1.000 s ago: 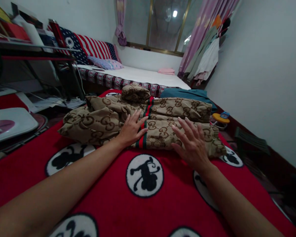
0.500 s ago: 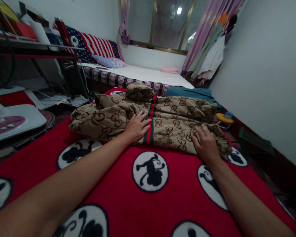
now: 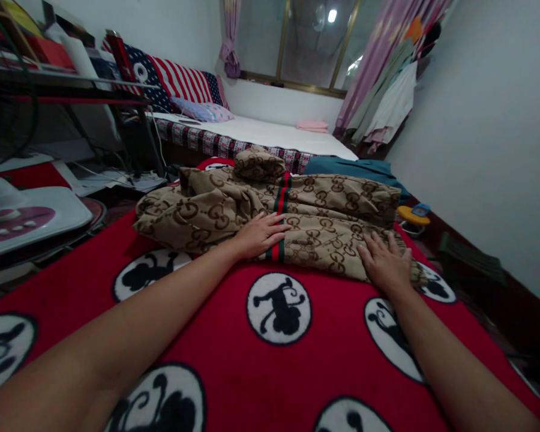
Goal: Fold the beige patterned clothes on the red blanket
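Note:
A tan jacket (image 3: 324, 234) with brown letter print and a green-red-green stripe lies on its side across a red blanket (image 3: 234, 372). Its bunched hood (image 3: 258, 163) rises at the far edge. My left hand (image 3: 258, 235) rests flat on the near part beside and partly over the stripe, fingers spread. Toward the gathered hem at the right, my right hand (image 3: 387, 261) lies palm down with its fingers apart. Neither hand grips the fabric.
Beyond stands a bed (image 3: 270, 135) with a white sheet. Teal cloth (image 3: 351, 169) lies behind the jacket. On the left are a cluttered desk (image 3: 94, 84) and a white plastic basin-like item (image 3: 49, 210); at right, a yellow stool (image 3: 413, 216) and a dark green folding stool (image 3: 470, 258).
My left hand has slid slightly right, further over the stripe. The right hand has moved a little toward the hem, its fingers wider apart. The whole view has shifted slightly.

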